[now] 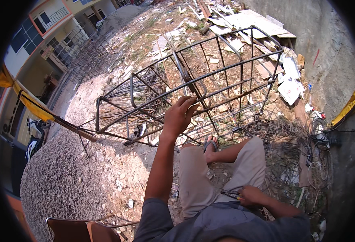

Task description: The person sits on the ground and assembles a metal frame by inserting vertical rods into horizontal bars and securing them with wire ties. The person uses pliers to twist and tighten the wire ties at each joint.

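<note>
A long cage of dark steel rebar [222, 73], with bars joined by bent stirrups, stretches across in front of me at about knee height. My left hand [180, 115] is at its near upper bar, the fingers bent and closed at the steel where several stirrups bunch together. The fingertips partly hide the contact. Down at my lap, my right hand [251, 196] is closed around a slim dark metal tool [230, 194], perhaps pincers. Most of that tool is covered by the fingers and thigh.
Gravel is heaped [60, 181] at left, near a brown chair [80, 230]. Loose rebar rods [133, 97] lie beyond the cage. Coiled wire [274, 131], cables and broken boards [246, 24] litter the ground beside the concrete wall [322, 52]. A yellow tarp [36, 105] hangs at left.
</note>
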A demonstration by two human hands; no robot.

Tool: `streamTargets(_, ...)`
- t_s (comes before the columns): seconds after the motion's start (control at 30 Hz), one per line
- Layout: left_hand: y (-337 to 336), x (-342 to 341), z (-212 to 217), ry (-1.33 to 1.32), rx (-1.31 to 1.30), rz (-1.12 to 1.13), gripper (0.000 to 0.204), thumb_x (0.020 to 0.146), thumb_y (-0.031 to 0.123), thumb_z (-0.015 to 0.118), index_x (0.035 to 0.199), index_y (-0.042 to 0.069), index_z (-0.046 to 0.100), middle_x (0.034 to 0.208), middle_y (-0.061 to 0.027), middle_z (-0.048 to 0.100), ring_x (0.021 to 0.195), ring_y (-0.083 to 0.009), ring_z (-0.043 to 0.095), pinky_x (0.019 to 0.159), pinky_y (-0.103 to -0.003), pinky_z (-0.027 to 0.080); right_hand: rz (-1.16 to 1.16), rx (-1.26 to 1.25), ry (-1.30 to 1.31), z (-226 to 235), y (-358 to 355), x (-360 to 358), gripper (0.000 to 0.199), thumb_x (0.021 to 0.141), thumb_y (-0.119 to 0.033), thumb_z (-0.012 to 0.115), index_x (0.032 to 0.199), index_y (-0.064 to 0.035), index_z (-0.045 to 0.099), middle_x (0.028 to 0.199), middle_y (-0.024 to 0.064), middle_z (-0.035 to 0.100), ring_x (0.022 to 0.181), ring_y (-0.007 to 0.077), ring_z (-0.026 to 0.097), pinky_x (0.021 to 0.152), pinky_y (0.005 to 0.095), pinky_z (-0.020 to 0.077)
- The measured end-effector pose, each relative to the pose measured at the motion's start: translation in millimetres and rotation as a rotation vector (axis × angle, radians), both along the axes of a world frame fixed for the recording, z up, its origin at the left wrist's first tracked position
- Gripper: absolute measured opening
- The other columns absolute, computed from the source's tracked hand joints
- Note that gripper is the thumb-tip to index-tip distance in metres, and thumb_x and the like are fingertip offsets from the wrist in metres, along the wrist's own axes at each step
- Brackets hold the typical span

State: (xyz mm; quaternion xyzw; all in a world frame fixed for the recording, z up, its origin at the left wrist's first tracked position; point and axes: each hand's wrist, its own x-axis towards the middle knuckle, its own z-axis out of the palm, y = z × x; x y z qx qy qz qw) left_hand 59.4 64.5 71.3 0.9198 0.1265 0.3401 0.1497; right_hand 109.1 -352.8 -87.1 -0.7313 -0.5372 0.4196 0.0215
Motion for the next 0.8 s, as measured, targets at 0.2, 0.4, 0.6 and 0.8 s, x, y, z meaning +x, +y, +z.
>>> streamTargets(0.2,15.2,-1.5,8.1,0.065,-0.083,-0.109,0.026,0.098,0.028,0.066,0.121,0.016,0.072,0.113,-0.0053,0.070,0.096,-0.0312,0.070,0.080,-0.040,0.056,-0.196,-0.152,0.505,-12.2,11.6,50.9,0.066,0.079,-0.031,0.076,0.132,0.0057,0.063,0.116,0.0134,0.072,0.102,0.0221,0.067,0.091,0.0337,0.0513)
streamTargets(0.4,20.6,0.6,9.1,0.122,-0.181,-0.136,0.023,0.097,0.019,0.067,0.116,0.008,0.073,0.116,-0.0116,0.071,0.104,-0.0336,0.068,0.087,-0.039,0.054,-0.684,0.022,1.283,28.5,35.4,49.8,0.040,0.094,-0.014,0.067,0.131,0.0007,0.060,0.092,0.0079,0.068,0.080,0.0110,0.065,0.068,0.0262,0.0520)
streamTargets(0.6,19.9,-2.6,12.9,0.187,-0.179,-0.109,0.026,0.098,0.021,0.065,0.119,0.006,0.071,0.115,-0.0129,0.071,0.107,-0.0346,0.067,0.091,-0.040,0.053,-0.732,0.229,0.743,43.1,119.6,16.9,0.040,0.105,-0.033,0.055,0.131,-0.0028,0.054,0.079,0.0073,0.064,0.066,0.0140,0.066,0.053,0.0283,0.0501)
streamTargets(0.8,25.9,3.3,13.9,0.185,-0.186,-0.183,0.025,0.098,0.019,0.063,0.116,0.003,0.072,0.113,-0.0160,0.071,0.105,-0.0365,0.068,0.093,-0.042,0.051,-0.635,0.676,0.383,46.6,201.3,29.8,0.049,0.104,-0.041,0.052,0.143,-0.0110,0.052,0.086,0.0163,0.070,0.079,0.0317,0.071,0.069,0.0422,0.0543)
